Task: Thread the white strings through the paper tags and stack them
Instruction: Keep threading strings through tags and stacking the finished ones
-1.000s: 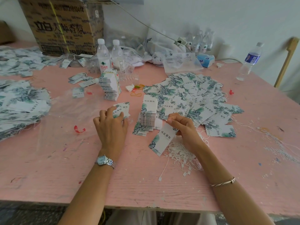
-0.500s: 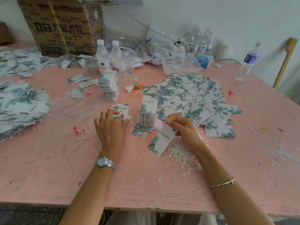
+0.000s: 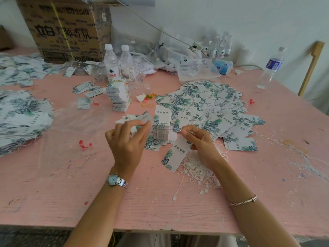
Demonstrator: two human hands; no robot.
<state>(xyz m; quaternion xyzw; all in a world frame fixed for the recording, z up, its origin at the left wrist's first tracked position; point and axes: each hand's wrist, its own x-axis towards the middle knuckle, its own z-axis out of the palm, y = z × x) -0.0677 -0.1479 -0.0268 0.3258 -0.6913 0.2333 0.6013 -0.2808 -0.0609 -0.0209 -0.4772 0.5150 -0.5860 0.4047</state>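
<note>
Left hand [image 3: 127,139]: raised just above the counter at frame centre, thumb and fingertips pinched on a small paper tag [image 3: 145,118] that is blurred; a wristwatch [image 3: 116,180] sits on the wrist.
Right hand [image 3: 199,141]: right of centre, fingers closed, pinching the top end of a leaf-printed tag [image 3: 175,154] that slants down toward the lower left; a fine white bit shows at the fingertips, too small to tell if it is a string end. A thin bracelet [image 3: 243,202] is on the forearm.
White strings [image 3: 197,170]: a loose tangle lying on the counter under and just below the right hand, some strands trailing toward the lower edge.
Neat stack [image 3: 161,125]: squared pile of tags between the two hands, slightly above them.
Loose tags [image 3: 213,107]: wide scattered heap to the upper right of centre, touching the neat stack's right side.
Tall stack [image 3: 119,95]: bundled tags standing above centre, in front of two water bottles [image 3: 119,63].
Left heap [image 3: 19,116]: tags with strings, at the left edge.
Counter [image 3: 71,184]: pink, scuffed, flecked with paint.
Cardboard box [image 3: 65,27]: upper left, against the wall.
</note>
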